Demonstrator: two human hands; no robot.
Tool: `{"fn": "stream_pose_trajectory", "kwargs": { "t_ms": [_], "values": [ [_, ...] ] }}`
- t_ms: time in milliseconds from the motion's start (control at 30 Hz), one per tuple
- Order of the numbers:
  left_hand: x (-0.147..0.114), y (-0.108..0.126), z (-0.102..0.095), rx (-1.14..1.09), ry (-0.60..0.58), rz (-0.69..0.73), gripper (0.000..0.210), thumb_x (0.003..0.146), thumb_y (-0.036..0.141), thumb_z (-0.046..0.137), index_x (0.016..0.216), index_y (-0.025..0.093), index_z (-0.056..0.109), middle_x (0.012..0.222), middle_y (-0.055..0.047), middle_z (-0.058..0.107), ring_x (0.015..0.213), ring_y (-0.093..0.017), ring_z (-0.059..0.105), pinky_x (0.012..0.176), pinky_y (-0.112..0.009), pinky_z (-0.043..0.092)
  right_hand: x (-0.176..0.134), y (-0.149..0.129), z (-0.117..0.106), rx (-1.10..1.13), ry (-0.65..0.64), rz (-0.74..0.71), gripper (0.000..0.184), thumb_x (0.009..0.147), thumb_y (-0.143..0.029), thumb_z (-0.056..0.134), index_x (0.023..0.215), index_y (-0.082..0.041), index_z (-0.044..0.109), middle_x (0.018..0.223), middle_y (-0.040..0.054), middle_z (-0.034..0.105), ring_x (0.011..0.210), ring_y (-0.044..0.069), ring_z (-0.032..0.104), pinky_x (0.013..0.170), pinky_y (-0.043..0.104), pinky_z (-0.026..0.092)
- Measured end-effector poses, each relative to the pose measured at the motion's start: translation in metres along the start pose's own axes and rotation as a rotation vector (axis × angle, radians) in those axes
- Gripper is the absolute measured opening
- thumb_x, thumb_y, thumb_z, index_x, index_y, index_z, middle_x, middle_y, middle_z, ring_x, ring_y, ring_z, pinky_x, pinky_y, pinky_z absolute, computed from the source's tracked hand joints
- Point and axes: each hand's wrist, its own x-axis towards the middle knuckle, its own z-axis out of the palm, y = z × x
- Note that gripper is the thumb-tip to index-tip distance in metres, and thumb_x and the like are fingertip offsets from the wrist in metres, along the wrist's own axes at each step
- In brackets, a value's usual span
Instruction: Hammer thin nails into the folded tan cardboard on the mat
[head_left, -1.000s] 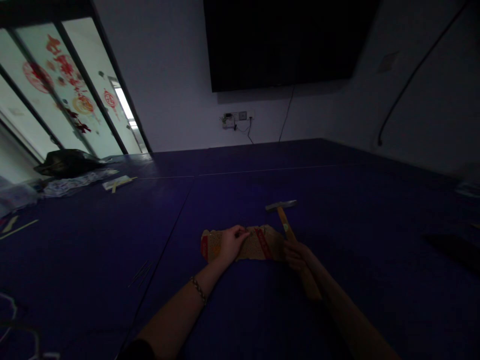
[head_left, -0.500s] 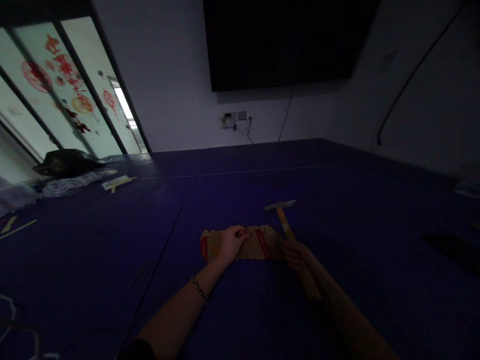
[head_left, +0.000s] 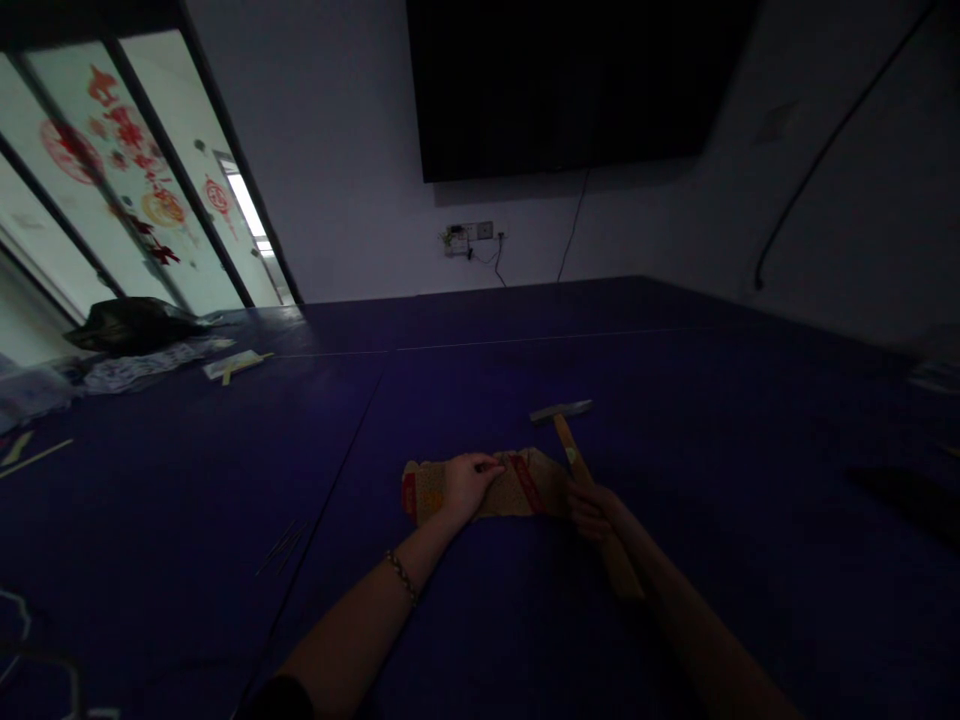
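A flat brown piece of cardboard (head_left: 517, 488) with red stripes lies on the dark blue surface in front of me. Resting over its middle, my left hand (head_left: 471, 480) has thumb and forefinger pinched together just above the print; whatever sits between them is too small to make out. My right hand (head_left: 596, 510) is wrapped around the wooden handle of a hammer (head_left: 571, 450), near the cardboard's right end. The hammer's metal head points away from me, beyond the cardboard's far edge, and its handle end reaches back below my wrist.
Several thin rods (head_left: 283, 545) lie on the blue floor covering (head_left: 420, 620) to the left. Farther left are pale strips (head_left: 37, 458), a white packet (head_left: 234, 364) and a dark bag (head_left: 135, 325). A dark flat object (head_left: 904, 497) lies at right. A television (head_left: 577, 90) hangs ahead.
My left hand has shifted slightly to the right over the cardboard. The right hand and the hammer are practically unmoved.
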Motion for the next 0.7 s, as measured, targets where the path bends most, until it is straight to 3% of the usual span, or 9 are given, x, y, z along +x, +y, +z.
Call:
{"fn": "stream_pose_trajectory", "kwargs": {
  "t_ms": [500, 700],
  "values": [
    [-0.004, -0.003, -0.002, 0.12, 0.014, 0.048, 0.005, 0.07, 0.019, 0.066, 0.073, 0.019, 0.071, 0.075, -0.002, 0.07, 0.072, -0.015, 0.06, 0.07, -0.027, 0.042, 0.0, -0.002, -0.001, -0.005, 0.026, 0.039, 0.06, 0.059, -0.053, 0.067, 0.039, -0.02, 0.021, 0.029, -0.0123, 0.022, 0.022, 0.0, 0.015, 0.024, 0.016, 0.026],
    [-0.002, -0.005, -0.007, 0.182, 0.006, 0.059, 0.002, 0.068, 0.019, 0.069, 0.068, 0.018, 0.071, 0.076, -0.004, 0.07, 0.077, -0.018, 0.06, 0.075, -0.03, 0.041, 0.0, -0.005, 0.006, -0.037, 0.085, 0.062, 0.065, 0.049, -0.058, 0.07, 0.037, -0.02, 0.019, 0.028, -0.013, 0.019, 0.021, -0.001, 0.014, 0.023, 0.016, 0.025]
  ]
}}
